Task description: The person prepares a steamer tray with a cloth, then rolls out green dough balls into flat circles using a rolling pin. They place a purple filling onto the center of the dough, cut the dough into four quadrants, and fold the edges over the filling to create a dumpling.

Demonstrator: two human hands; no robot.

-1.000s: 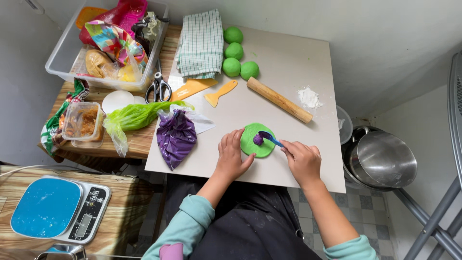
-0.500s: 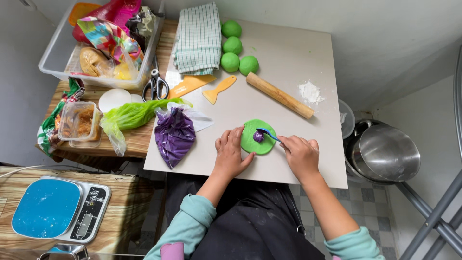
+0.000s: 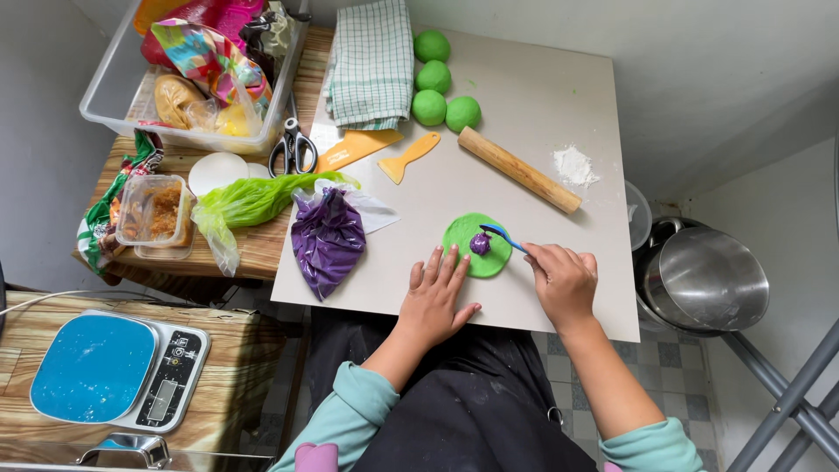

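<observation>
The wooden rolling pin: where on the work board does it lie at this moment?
In the head view the wooden rolling pin lies slantwise on the white board, right of centre, between the green dough balls and the small flour heap, beyond the flat green dough disc.

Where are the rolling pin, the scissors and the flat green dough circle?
rolling pin (image 3: 519, 170), head view, middle of the wooden shaft.
scissors (image 3: 293, 149), head view, where the black handles meet.
green dough circle (image 3: 463, 245), head view, bare left part beside the purple filling.
</observation>
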